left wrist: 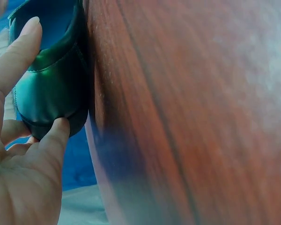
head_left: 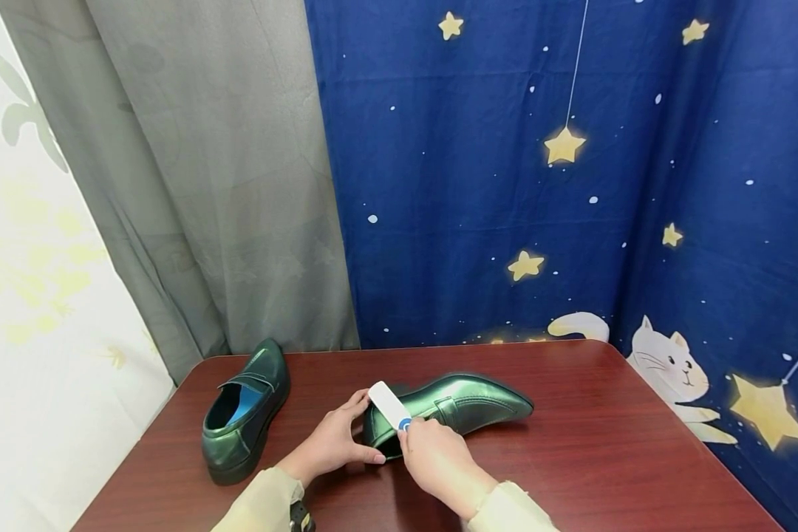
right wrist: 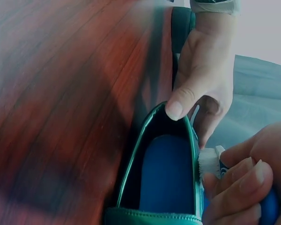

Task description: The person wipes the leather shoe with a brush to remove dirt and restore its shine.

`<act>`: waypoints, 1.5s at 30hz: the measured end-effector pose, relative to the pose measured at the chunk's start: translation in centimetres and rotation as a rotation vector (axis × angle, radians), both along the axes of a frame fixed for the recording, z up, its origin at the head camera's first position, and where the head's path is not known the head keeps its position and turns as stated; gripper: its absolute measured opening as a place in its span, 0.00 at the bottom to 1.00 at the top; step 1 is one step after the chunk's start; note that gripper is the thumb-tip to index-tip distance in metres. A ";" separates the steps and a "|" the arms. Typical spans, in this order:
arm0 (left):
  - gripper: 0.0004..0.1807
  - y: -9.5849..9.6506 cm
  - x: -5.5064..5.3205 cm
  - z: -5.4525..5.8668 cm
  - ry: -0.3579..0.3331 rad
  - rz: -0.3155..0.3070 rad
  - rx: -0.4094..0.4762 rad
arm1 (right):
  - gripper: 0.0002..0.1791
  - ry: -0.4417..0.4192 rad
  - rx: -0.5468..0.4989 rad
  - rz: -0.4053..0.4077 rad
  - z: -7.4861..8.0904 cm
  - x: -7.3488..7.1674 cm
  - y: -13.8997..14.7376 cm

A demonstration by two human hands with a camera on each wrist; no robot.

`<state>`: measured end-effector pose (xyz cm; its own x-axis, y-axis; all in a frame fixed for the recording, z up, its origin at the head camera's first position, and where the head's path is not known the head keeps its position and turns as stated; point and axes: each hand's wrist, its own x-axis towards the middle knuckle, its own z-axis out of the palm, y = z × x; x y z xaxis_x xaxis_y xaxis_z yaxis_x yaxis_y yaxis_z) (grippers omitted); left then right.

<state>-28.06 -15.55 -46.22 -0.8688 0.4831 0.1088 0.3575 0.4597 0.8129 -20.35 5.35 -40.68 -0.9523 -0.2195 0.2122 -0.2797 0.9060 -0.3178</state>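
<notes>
The left grip [head_left: 332, 441] pinches the green loafer [head_left: 482, 399] right beside it by the heel—seemingly to steady it—while the right grip [head_left: 435, 454], curled around a white-bristled brush [head_left: 389, 405], holds bristles against its side.

Metallic green against red-brown, plain grey and starry deep blue.
The table [head_left: 572, 458] is red-brown with darker grain. The mid-table shoe [head_left: 479, 399] gleams metallic green with pale highlights; the other shoe [head_left: 261, 421], at the table's left side, is darker green with a bright blue insole [head_left: 244, 404]. Above the table, the brush [head_left: 387, 403] is white with a round blue mark. Behind the table hang a grey curtain [head_left: 233, 177] and a blue curtain [head_left: 465, 170] patterned with yellow stars [head_left: 564, 145], white dots and, right of the table, a white cat [head_left: 668, 366]. Left of the table, a white cloth [head_left: 40, 332] carries grey-green leaves and pale yellow blotches. Over the table's near edge, the sleeves [head_left: 262, 502] are cream.
</notes>
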 end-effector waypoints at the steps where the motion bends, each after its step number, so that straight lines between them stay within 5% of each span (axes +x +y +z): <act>1: 0.60 0.0 0.0 0.0 0.001 -0.001 0.006 | 0.17 -0.003 0.005 0.005 -0.1 0.0 -0.1; 18: 0.56 0.3 0.1 0.2 0.034 0.003 -0.001 | 0.19 0.004 0.103 0.052 0.2 -0.8 1.1; 28: 0.63 0.3 0.2 0.3 0.037 0.045 -0.078 | 0.19 -0.017 0.080 0.032 1.0 -0.8 2.7; 45: 0.63 0.2 -0.1 0.6 -0.010 0.026 -0.098 | 0.19 -0.043 0.008 -0.025 1.4 -1.1 5.5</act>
